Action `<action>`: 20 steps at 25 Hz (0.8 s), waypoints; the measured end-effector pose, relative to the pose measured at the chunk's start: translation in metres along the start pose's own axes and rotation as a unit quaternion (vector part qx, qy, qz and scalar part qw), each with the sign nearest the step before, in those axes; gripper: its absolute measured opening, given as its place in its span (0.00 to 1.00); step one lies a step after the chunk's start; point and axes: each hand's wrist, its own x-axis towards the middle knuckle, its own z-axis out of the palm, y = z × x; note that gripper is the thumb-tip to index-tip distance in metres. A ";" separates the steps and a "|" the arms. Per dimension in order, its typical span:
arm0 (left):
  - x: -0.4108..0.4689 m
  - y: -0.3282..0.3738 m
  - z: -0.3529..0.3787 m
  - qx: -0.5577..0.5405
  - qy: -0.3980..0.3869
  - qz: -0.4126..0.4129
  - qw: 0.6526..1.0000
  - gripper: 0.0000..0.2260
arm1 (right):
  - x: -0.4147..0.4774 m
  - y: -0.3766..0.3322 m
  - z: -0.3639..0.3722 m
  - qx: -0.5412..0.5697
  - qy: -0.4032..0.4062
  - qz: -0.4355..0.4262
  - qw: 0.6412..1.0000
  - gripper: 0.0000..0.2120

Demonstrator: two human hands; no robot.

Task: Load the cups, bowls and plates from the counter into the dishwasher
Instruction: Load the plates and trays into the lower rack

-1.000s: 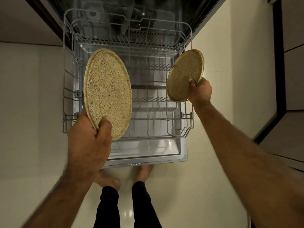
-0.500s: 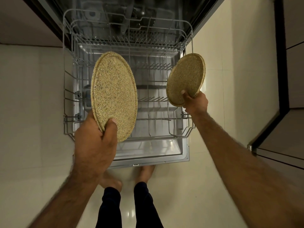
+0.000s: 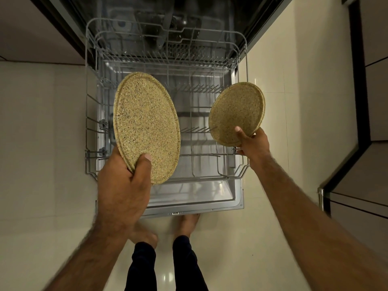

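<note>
Left hand (image 3: 123,185) grips a large speckled plate (image 3: 147,127) by its lower rim, thumb across the face, over the 9 o'clock side of the pulled-out dishwasher rack (image 3: 241,175). Right hand (image 3: 253,145) pinches a smaller speckled plate (image 3: 237,112) at its bottom edge, toward 3 o'clock; both plates are tilted on edge above the rack, well apart.

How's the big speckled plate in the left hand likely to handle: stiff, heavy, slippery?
Probably stiff: the large plate keeps a flat disc shape though the left hand pinches only its lower edge. Likely light for its size, since thumb and fingers alone hold it tilted. The speckled, matte-looking face suggests decent grip, though that is a guess.
</note>
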 end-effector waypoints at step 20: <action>-0.015 -0.003 0.007 -0.002 -0.015 -0.004 1.000 0.15 | 0.008 -0.003 0.030 -0.036 0.059 -0.053 0.996 0.15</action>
